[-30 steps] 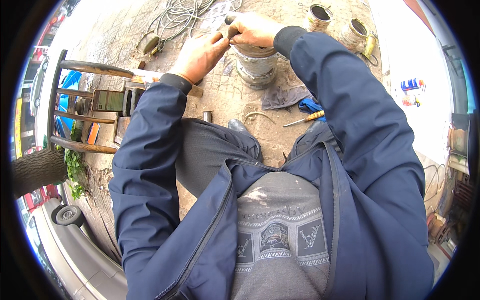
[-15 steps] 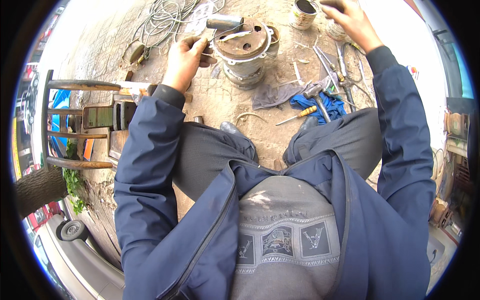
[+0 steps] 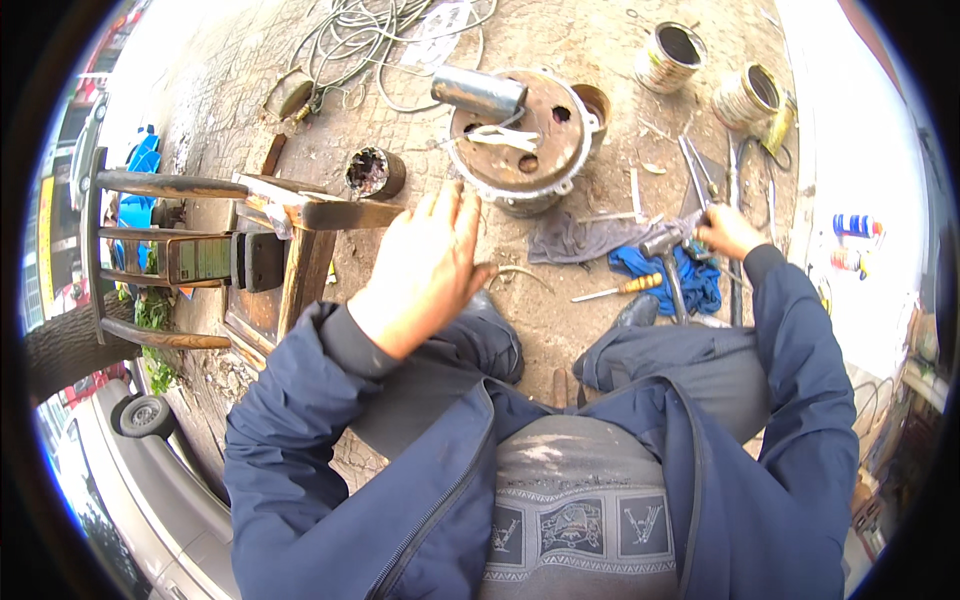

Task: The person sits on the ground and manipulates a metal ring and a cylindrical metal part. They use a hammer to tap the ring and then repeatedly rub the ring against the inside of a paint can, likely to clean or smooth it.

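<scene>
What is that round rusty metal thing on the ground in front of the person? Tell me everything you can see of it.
The motor housing is a squat round metal drum standing upright on the paved ground. Its flat top is rust-brown with several holes; the rim and side look like grey cast metal. Pale wires lie across the top, and a grey cylinder rests on its upper left edge. A grey rag lies against its base. Neither hand touches it; the left hand hovers just below it.

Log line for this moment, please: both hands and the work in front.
left hand: open, raised, holding nothing | right hand: gripping hammer above blue cloth | motor housing: on ground ahead, untouched
</scene>
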Action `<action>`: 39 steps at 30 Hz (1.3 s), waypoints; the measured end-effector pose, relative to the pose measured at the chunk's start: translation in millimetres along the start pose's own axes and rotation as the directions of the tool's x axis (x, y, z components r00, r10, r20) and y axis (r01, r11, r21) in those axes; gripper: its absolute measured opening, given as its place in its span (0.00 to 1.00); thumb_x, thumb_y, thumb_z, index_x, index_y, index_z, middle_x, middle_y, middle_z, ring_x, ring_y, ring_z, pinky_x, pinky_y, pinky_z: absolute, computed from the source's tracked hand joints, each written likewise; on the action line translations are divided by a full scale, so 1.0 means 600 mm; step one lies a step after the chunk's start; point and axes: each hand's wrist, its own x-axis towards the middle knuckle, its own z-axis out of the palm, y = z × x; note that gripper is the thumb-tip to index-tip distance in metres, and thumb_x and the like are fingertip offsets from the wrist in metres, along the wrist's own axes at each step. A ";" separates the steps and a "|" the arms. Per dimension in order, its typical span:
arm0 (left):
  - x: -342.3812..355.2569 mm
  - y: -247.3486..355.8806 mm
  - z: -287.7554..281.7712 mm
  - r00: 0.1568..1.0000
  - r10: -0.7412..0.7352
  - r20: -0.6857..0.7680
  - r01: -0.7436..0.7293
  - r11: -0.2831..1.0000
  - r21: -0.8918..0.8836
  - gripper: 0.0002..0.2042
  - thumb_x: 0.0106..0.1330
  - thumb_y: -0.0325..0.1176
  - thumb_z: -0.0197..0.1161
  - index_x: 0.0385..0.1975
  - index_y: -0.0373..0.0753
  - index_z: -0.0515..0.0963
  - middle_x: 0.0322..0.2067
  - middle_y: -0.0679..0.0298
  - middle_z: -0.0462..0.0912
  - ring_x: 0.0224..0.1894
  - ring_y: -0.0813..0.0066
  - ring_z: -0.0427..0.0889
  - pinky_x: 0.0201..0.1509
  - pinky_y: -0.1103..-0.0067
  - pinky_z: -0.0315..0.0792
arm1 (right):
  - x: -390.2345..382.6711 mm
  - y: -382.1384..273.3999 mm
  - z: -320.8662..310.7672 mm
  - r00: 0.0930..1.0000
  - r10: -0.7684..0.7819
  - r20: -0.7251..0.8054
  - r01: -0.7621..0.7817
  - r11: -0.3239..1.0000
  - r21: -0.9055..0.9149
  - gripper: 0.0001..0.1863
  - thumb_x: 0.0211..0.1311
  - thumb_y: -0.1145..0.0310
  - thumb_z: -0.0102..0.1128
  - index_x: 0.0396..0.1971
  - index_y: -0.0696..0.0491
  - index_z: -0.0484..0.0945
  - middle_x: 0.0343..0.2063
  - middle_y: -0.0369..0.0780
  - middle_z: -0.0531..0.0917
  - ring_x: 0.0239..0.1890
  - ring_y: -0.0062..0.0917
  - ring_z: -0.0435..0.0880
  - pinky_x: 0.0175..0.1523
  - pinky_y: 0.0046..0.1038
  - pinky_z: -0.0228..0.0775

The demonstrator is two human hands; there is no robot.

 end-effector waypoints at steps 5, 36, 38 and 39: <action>0.025 0.004 -0.032 0.999 -0.007 0.041 0.008 1.000 -0.027 0.40 0.61 0.44 0.78 0.70 0.27 0.70 0.70 0.40 0.71 0.74 0.45 0.70 0.75 0.58 0.67 | 0.023 0.033 0.186 0.900 0.253 0.355 -0.121 0.927 -0.354 0.26 0.58 0.52 0.75 0.46 0.60 0.90 0.47 0.56 0.90 0.53 0.48 0.90 0.60 0.44 0.81; 0.026 -0.025 0.007 0.990 0.058 -0.128 -0.063 0.997 -0.037 0.34 0.59 0.41 0.79 0.65 0.36 0.76 0.54 0.48 0.77 0.57 0.53 0.78 0.59 0.63 0.73 | -0.143 -0.353 -0.181 0.773 -0.243 -0.586 0.414 0.894 0.174 0.22 0.78 0.52 0.62 0.40 0.61 0.75 0.23 0.48 0.77 0.25 0.39 0.79 0.36 0.41 0.70; 0.027 -0.030 0.015 0.986 0.080 -0.146 -0.084 0.996 -0.022 0.33 0.59 0.41 0.79 0.64 0.36 0.76 0.52 0.50 0.78 0.56 0.53 0.79 0.58 0.63 0.73 | -0.121 -0.391 -0.186 0.670 -0.352 -0.654 0.478 0.878 0.016 0.22 0.78 0.53 0.62 0.41 0.61 0.75 0.25 0.53 0.80 0.29 0.49 0.83 0.38 0.44 0.73; 0.027 -0.033 0.019 0.989 0.086 -0.124 -0.088 0.996 -0.009 0.33 0.58 0.40 0.79 0.64 0.36 0.76 0.51 0.51 0.78 0.56 0.54 0.79 0.58 0.63 0.73 | -0.111 -0.407 -0.187 0.719 -0.356 -0.597 0.452 0.892 0.014 0.22 0.78 0.53 0.62 0.42 0.61 0.75 0.27 0.54 0.81 0.32 0.53 0.84 0.39 0.46 0.73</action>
